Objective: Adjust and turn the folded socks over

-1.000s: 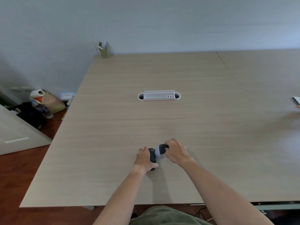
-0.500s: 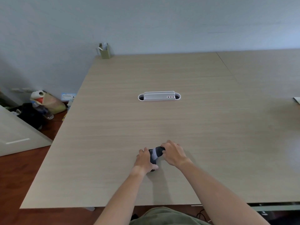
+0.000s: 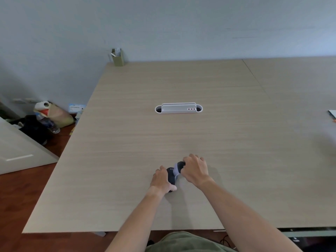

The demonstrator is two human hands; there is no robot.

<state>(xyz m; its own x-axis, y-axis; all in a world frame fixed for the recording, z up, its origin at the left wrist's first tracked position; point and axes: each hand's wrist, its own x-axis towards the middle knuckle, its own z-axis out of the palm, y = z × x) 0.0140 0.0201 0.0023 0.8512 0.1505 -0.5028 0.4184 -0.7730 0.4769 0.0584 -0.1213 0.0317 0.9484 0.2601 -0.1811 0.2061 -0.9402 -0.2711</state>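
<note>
A small dark bundle with a pale grey band (image 3: 174, 172), which looks like rolled fabric, lies on the light wooden table (image 3: 127, 142) near its front edge. My left hand (image 3: 161, 180) grips the bundle's near, dark end, thumb along its lower side. My right hand (image 3: 195, 170) holds the far end with curled fingers, just right of the grey band. Most of the bundle is hidden under the two hands.
A white cable-port cover (image 3: 178, 108) is set into the table's middle. A green pen holder (image 3: 118, 57) stands at the far left corner by the wall. Bags and a bottle (image 3: 49, 117) lie on the floor at left. A white object (image 3: 332, 113) sits at the right edge.
My right hand moved in toward the left hand half a second ago, then drew back out slightly to the upper right, so the grey band shows again. The left hand stayed put.
</note>
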